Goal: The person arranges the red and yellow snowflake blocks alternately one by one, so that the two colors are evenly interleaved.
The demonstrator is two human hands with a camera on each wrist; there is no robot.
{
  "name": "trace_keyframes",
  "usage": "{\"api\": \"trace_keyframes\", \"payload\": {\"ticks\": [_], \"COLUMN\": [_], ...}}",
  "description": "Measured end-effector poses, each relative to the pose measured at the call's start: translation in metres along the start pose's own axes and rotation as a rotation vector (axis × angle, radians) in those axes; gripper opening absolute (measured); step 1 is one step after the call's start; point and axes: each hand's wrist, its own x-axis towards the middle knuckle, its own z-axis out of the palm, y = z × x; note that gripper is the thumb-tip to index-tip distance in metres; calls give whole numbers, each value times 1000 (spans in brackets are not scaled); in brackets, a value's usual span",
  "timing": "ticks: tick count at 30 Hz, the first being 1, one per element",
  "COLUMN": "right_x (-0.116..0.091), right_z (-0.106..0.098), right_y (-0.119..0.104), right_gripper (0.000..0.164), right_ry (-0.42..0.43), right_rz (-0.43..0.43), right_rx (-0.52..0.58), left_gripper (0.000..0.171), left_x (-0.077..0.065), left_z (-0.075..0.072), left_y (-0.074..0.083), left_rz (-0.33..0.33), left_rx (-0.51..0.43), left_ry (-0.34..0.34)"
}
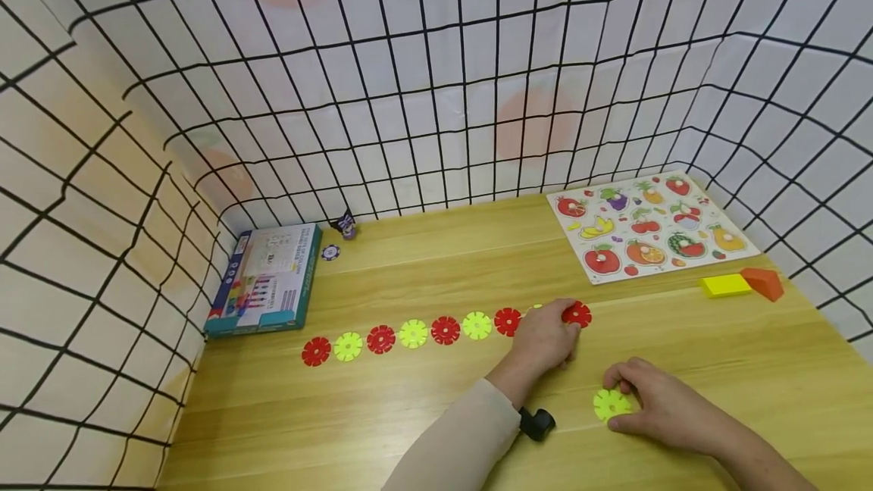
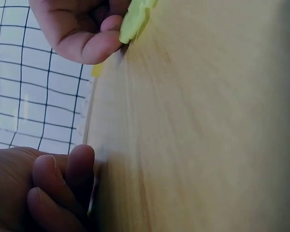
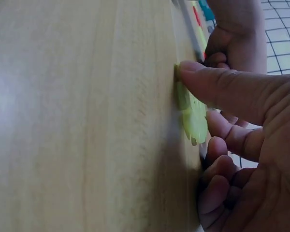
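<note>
Red and yellow-green notched plastic discs lie in an alternating row across the wooden table, from a red disc (image 1: 317, 351) at the left end. At the right end my left hand (image 1: 546, 336) holds another red notched disc (image 1: 580, 314) at its left edge, partly covering a yellow-green disc (image 1: 537, 307). Its thumb is hidden from above; in the left wrist view the other fingers (image 2: 53, 181) are curled. Nearer the front, my right hand (image 1: 671, 408) pinches a yellow-green notched disc (image 1: 611, 404) between thumb and fingers. The right wrist view shows this disc (image 3: 195, 123) tilted near the tabletop.
A boxed set (image 1: 266, 279) lies at the left, beside a small purple figure (image 1: 347, 226) and a round chip (image 1: 330, 251). A fruit puzzle board (image 1: 648, 229) is at the back right, with yellow (image 1: 726, 286) and red (image 1: 762, 283) blocks before it. Wire mesh (image 1: 443, 97) surrounds the table.
</note>
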Motion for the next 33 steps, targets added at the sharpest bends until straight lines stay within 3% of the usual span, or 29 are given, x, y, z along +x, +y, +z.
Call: {"api": "trace_keyframes", "payload": {"ticks": [3,8,13,20,27,33], "right_x": [1,1,5,35,70,79], "right_z": [-1,-3,-16,-42,-53,-56], "right_y": [0,3,7,23,47,56], "right_gripper": [42,37,35,41,45,50], "right_ry": [-20,-38,66,226,207,222], "right_rz": [-12,-6,71,108,174,181], "right_rx": [33,186,221,226,212,80], "left_gripper": [40,40,41,41,41,41], "left_x": [0,-1,0,0,1,0], "left_z": [0,-1,1,0,0,0], "left_y": [-1,-2,-2,-1,-2,-1], "left_rz": [-8,-14,-12,-7,-17,-12], "left_rx": [-11,-10,-5,7,-8,-5], "left_ry": [0,5,1,9,6,11]}}
